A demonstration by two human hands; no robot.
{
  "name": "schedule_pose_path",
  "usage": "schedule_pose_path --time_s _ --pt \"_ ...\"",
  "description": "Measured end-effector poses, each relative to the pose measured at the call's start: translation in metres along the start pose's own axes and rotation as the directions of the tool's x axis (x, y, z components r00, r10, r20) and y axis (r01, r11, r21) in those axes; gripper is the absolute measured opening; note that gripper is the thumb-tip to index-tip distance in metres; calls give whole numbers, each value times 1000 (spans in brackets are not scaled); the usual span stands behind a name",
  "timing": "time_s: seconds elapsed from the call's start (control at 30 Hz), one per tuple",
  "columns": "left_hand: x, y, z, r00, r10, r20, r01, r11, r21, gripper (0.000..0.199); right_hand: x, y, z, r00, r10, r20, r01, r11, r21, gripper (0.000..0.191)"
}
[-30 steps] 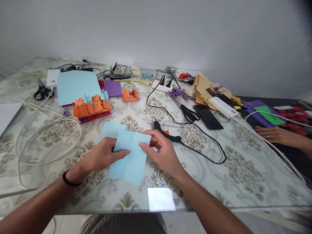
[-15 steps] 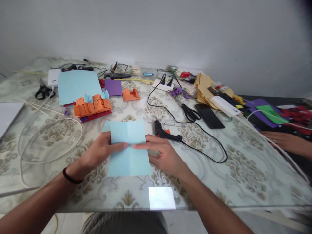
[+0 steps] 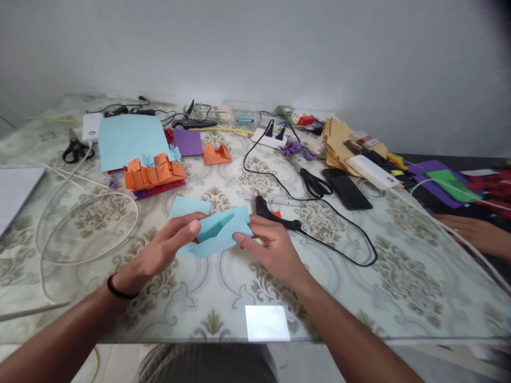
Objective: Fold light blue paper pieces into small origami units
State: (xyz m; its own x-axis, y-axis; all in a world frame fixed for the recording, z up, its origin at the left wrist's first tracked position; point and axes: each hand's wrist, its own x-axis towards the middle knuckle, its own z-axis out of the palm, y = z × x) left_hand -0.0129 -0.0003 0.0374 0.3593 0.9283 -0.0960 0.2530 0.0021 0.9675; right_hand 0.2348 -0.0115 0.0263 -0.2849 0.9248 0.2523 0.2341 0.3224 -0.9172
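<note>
Paper (image 3: 228, 232) light blue, bent over, shadowed gap between layers.

Light-blue paper sheet (image 3: 217, 243), bent over, layers gaping; held between left hand (image 3: 170, 242) and right hand (image 3: 275, 247).

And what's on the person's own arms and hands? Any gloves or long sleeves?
No gloves: the left hand and right hand are both bare, and I can see no rings on them. A thin, dark, rounded band goes round the left wrist, but none shows on the right. No sleeves show on the forearms either.
</note>
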Motion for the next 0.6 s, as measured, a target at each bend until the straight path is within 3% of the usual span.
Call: schedule_pose_path --time_s 0.13,0.33,0.43,0.53,0.6 --pt "3 6 6 995 37 89 -50 988 148 38 0 -1 2 997 77 -3 -77 996 -38 35" --pt "7 4 13 997 20 76 -35 978 206 23 -1 -1 3 991 131 16 -130 991 -44 36" --pt "7 2 14 999 -21 36 11 969 246 30 -2 2 7 974 227 21 -228 970 88 18" --pt "7 2 15 999 -49 -12 51 958 281 34 -2 6 12 943 334 14 -324 902 285 51" --pt "7 2 16 999 -52 -4 51 955 291 36 0 9 12 927 373 43 -364 867 340 48"
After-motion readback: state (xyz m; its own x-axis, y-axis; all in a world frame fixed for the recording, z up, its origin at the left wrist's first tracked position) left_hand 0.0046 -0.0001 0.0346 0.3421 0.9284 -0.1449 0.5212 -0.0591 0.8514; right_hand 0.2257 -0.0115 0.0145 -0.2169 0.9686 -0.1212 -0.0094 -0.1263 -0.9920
